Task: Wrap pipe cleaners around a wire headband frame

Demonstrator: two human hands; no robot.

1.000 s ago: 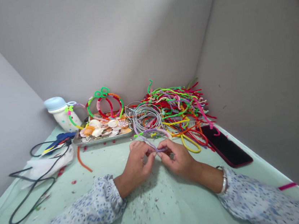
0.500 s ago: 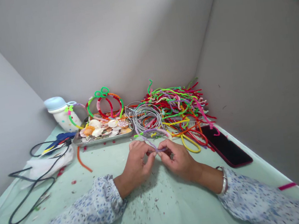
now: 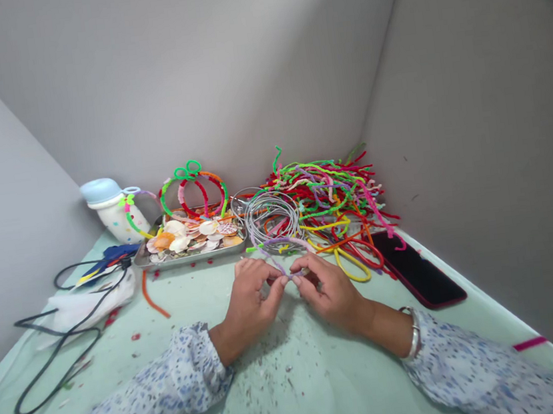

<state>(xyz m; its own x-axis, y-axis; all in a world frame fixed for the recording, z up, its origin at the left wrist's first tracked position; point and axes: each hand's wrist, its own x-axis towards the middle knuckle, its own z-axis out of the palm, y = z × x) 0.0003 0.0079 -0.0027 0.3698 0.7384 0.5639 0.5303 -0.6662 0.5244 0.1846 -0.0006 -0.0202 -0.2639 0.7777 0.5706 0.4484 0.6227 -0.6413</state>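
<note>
Between my fingertips is a lilac pipe cleaner [image 3: 274,261], pinched from both sides near the middle of the table. My left hand [image 3: 253,297] is closed on it with thumb and forefinger. My right hand [image 3: 331,293] pinches it as well, its fingertips almost meeting the left ones. The pipe cleaner's upper part rises behind the fingers toward a lilac, pink and green curve in front of a coil of grey wire [image 3: 274,217]. Where exactly that curve joins the held piece is hard to make out, and the part inside my fingers is hidden.
A metal tray [image 3: 192,261] of seashells [image 3: 177,228] bears pipe-cleaner hoops [image 3: 194,189]. A white bottle [image 3: 121,219] stands behind a black cable [image 3: 53,335]. Right of the wire lies a heap of coloured pipe cleaners [image 3: 327,187], then a dark phone [image 3: 423,273] by the table edge.
Both hands keep their pinch on the lilac pipe cleaner. My left fingertips have shifted slightly left, and the gap between the hands has widened a little. Other things stay put.
</note>
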